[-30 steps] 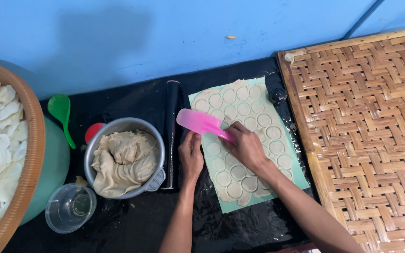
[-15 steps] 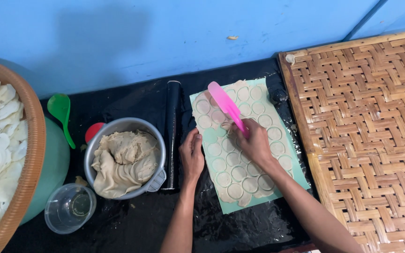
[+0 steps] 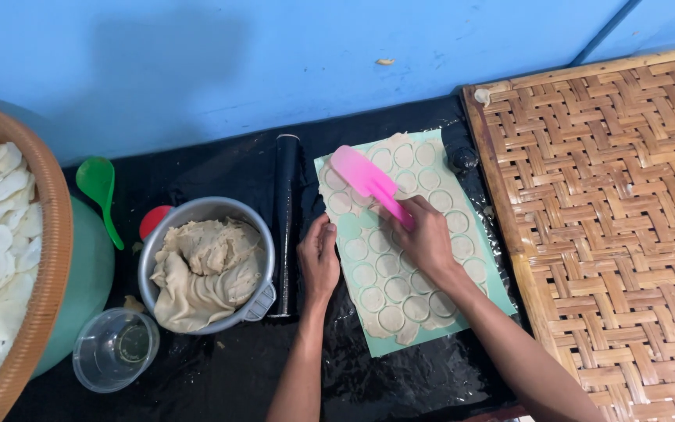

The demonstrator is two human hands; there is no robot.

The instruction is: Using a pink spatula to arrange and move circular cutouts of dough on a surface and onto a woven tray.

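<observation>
Holding a pink spatula (image 3: 369, 184), our right hand (image 3: 427, 242) has its fingers wrapped around the handle, and the broad flat blade points toward 11 o'clock, lying low over a rolled sheet of pale dough (image 3: 400, 234). That sheet rests on a light green mat (image 3: 494, 293) at the centre of the black work surface (image 3: 220, 375), and it is scored with rows of round cut-outs; we count roughly 20, though our hands cover several. The handle end of the spatula is hidden inside our fist, and whether the blade actually touches the dough we cannot tell.

Our left hand (image 3: 318, 262) lies at the 9 o'clock edge of the mat, fingers curled loosely and pressing down there, holding nothing. Both forearms come in from 6 o'clock, the right one crossing the lower corner of the mat.

At 9 o'clock from the left hand a dark rolling pin (image 3: 284, 227) lies lengthwise, just beside a metal pot (image 3: 263, 301) filled with beige dough. Nearer us, at 8 o'clock, sits a clear plastic cup (image 3: 115, 348). A green spoon (image 3: 99, 191) lies farther out, and a basket of white discs (image 3: 1, 258) is cut off at the 9 o'clock frame edge. A woven bamboo tray (image 3: 611, 211) fills 3 o'clock.
</observation>
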